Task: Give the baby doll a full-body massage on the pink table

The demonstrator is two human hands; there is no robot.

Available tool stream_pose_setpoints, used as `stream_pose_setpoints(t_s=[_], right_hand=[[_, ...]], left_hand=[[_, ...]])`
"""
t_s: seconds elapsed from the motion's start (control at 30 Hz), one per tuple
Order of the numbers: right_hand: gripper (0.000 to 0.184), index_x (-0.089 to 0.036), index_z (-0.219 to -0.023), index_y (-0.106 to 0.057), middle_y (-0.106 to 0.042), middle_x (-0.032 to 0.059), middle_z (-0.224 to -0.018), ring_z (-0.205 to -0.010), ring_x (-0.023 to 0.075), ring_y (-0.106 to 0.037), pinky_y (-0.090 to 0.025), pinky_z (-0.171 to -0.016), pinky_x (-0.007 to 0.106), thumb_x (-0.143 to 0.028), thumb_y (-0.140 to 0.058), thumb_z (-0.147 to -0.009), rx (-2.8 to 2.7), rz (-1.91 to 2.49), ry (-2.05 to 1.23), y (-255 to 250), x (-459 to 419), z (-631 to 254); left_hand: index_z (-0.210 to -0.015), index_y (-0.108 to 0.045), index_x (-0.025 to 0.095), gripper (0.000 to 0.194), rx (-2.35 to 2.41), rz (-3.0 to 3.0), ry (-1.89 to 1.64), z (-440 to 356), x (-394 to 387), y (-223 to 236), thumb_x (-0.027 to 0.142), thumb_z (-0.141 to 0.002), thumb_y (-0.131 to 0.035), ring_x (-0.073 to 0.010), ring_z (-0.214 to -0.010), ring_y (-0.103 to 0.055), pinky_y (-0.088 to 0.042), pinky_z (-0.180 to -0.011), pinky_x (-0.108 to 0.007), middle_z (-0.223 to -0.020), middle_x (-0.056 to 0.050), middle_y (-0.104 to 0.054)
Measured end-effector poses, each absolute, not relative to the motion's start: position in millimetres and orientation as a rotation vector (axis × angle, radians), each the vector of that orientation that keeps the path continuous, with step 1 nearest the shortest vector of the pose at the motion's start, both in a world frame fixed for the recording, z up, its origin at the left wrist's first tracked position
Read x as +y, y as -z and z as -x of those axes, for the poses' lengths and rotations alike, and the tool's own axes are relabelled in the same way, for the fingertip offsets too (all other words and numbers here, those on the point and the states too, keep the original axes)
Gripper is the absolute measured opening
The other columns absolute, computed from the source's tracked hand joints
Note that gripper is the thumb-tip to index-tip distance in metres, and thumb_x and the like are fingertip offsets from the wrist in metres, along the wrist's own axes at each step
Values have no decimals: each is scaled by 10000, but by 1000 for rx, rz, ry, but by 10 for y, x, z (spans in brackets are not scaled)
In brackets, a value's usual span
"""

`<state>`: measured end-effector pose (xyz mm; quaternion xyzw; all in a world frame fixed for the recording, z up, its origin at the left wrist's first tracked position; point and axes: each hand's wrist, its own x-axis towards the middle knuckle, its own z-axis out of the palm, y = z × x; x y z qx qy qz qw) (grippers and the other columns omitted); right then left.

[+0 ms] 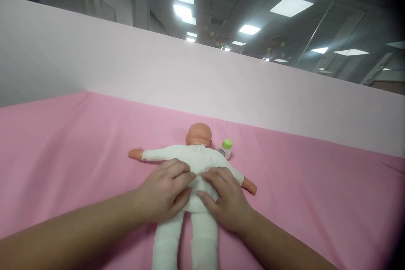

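A baby doll (202, 156) lies face down, its arms stretched out to both sides and its soft body white. My left hand (169, 187) rests on the left side of the doll's back, fingers bent and pointing inward, not wrapped round anything. On the right side of the back lies my right hand (223, 196), its thumb apart from the fingers. The fingertips of both hands nearly meet at the middle of the back. Beside the doll's right-hand shoulder in view stands a small clear bottle (225, 150) with a green cap.
Pink cloth (291, 194) covers the surface under the doll, with a few soft folds. A pale low wall (202, 80) borders it at the back and left. Behind that, dark glass (316, 21) shows bright ceiling lights.
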<state>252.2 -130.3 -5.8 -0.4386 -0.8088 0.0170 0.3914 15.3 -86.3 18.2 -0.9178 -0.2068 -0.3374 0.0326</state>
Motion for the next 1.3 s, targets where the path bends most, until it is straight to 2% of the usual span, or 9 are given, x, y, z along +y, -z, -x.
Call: stream_pose_setpoints(t_s=[0.2,0.4,0.57,0.67,0.77,0.87,1.0,1.23,1.3], right_hand=[[395,-260,-1324,-618,-658,78,-1267,-1209,264,-590,-497,-1071,476,-290,-678,-934,-2125,1128,-216,59,-1261,-2564],[358,-266,-1279,-646,-666,69,-1249,-1190,257,-611,-499,-1061,467,-310,-690,-927,-2123,1152,-420,-4,-1227,-2606],[155,-258,-1096,-677,-687,35,-1082,-1015,223,-642,-547,-904,388,-345,-619,-982,-2103,1185,-593,-135,-1220,-2557],[265,-235,-971,-657,-681,15,-946,-846,182,-633,-537,-709,301,-439,-503,-1041,-2067,1225,-804,-208,-1104,-2565],[386,-216,-869,-624,-635,-8,-786,-677,147,-569,-470,-572,253,-487,-426,-1060,-2037,1240,-935,-219,-933,-2561],[387,-212,-766,-572,-586,-23,-703,-633,144,-531,-437,-557,251,-448,-449,-1048,-2004,1345,-824,-138,-830,-2485],[290,-220,-747,-535,-616,-9,-760,-735,176,-564,-452,-676,303,-319,-492,-1016,-1955,1388,-330,31,-858,-2359],[26,-227,-902,-608,-636,43,-897,-874,237,-567,-465,-819,398,-210,-592,-914,-1960,1291,88,94,-946,-2362],[72,-227,-970,-635,-643,59,-945,-913,255,-568,-470,-848,423,-215,-611,-903,-1953,1285,131,84,-944,-2377]], left_hand=[[-1129,-670,199,240,-766,3051,800,-178,-758,-190,235,-912,-574,-251,-974,-628,-516,-890,-408,-1090,-88,-668],[-1160,-715,224,317,-888,3138,930,-159,-695,-172,252,-851,-648,-246,-954,-665,-526,-897,-390,-1048,-65,-714],[-1033,-772,227,239,-1119,3301,1050,-185,-599,-156,236,-829,-649,-206,-884,-679,-517,-780,-314,-986,-29,-750],[-921,-785,203,203,-1352,3352,1070,-230,-479,-149,287,-864,-609,-190,-790,-669,-483,-690,-287,-883,-23,-760],[-765,-751,192,278,-1493,3303,971,-316,-359,-173,351,-890,-560,-173,-669,-613,-394,-585,-280,-719,-8,-712],[-663,-674,193,320,-1529,3204,825,-413,-313,-200,369,-894,-541,-162,-596,-555,-323,-546,-290,-626,3,-650],[-650,-596,195,270,-1407,2980,858,-477,-420,-163,285,-894,-525,-175,-617,-557,-332,-581,-312,-659,-14,-647],[-901,-696,193,161,-1042,2851,1026,-457,-554,-84,197,-902,-535,-234,-867,-600,-478,-792,-372,-860,-69,-639],[-951,-705,190,167,-1018,2848,1037,-464,-536,-79,194,-902,-545,-247,-912,-598,-488,-843,-395,-903,-78,-639]])
